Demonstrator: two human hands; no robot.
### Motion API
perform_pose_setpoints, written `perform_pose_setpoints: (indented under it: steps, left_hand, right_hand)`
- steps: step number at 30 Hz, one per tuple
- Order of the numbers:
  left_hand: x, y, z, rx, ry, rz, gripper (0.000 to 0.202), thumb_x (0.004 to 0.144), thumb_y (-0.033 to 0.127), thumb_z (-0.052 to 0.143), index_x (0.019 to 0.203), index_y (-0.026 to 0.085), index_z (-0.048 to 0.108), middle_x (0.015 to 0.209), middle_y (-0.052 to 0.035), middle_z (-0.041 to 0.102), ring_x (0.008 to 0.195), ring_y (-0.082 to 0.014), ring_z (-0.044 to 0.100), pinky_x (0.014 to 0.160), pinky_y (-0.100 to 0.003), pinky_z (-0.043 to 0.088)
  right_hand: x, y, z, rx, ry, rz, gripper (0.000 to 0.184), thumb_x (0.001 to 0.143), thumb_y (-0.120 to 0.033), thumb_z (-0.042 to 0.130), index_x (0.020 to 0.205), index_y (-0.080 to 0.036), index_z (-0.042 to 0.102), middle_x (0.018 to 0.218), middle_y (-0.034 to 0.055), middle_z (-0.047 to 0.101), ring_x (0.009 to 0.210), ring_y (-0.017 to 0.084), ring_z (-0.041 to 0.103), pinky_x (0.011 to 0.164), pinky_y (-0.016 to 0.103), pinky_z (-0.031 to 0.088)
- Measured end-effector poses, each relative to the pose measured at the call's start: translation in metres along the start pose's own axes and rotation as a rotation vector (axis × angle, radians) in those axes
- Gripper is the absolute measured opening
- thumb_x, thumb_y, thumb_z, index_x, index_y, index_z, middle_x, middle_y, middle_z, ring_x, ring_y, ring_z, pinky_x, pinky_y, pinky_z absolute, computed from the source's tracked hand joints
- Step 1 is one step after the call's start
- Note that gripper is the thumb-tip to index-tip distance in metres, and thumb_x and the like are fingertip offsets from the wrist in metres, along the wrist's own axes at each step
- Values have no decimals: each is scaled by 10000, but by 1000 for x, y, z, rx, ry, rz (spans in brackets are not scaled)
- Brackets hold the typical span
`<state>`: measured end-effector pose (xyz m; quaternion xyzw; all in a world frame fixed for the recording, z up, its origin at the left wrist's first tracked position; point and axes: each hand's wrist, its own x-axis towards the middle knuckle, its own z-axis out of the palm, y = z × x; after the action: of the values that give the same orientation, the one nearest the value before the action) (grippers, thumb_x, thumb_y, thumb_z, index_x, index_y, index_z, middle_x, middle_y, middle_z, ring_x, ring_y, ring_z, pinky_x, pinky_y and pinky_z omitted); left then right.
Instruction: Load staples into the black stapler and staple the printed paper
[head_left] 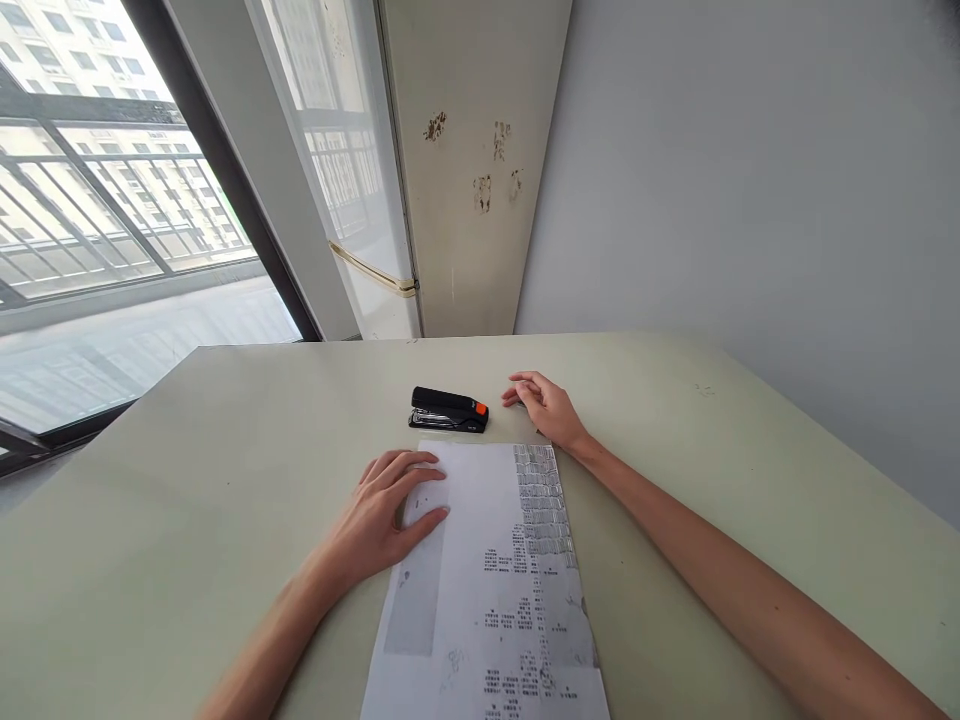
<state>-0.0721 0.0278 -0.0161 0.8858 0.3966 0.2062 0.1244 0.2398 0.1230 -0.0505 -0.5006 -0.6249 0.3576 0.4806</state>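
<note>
A long sheet of white printed paper (pixel 480 620) lies on the table in front of me, its print upside down to me. Close-set rows of metal staples (pixel 541 500) cover its far right edge. My left hand (pixel 394 500) rests on the paper's far left part, fingers spread. Just beyond the paper lies a black stapler (pixel 448 410) with an orange patch at its right end. My right hand (pixel 547 405) is on the table right of the stapler, not touching it, with its fingers curled. Small dark bits show beneath that hand; what they belong to is hidden.
The pale green table (pixel 187 480) reaches to a grey wall (pixel 750 180) on the right. Behind it stands a stained, off-white fridge (pixel 472 250) with a yellowed handle (pixel 375 273). A window (pixel 112 190) with railings outside is at the left.
</note>
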Motion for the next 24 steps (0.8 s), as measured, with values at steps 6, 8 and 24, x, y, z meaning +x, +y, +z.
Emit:
perform_pose_setpoints:
  steps: [6, 8, 24]
  left_hand:
    - [0, 1, -1, -3, 9, -12, 292, 996, 443, 635, 1248, 302, 685, 1399, -60, 652, 1303, -305, 577, 1120, -491, 469]
    - [-1, 2, -1, -5, 12, -9, 286, 996, 436, 640, 1245, 304, 687, 1397, -61, 653, 1300, -303, 580, 1124, -493, 466]
    - [-2, 2, -1, 3, -13, -18, 278, 1008, 427, 631, 1255, 303, 667, 1419, -60, 640, 1315, -303, 560, 1125, -503, 468]
  right_hand:
    - [9, -7, 15, 105, -12, 58, 332, 1053, -537, 474, 1141, -251, 617, 928, 41, 811, 804, 211, 814, 874, 388, 592]
    - [15, -7, 20, 132, -14, 73, 347, 1045, -561, 484, 1113, -247, 614, 897, 35, 812, 747, 210, 813, 843, 379, 595]
    - [21, -2, 14, 146, 37, 103, 435, 1012, -661, 470, 1017, -247, 602, 848, 43, 779, 635, 200, 771, 674, 349, 615]
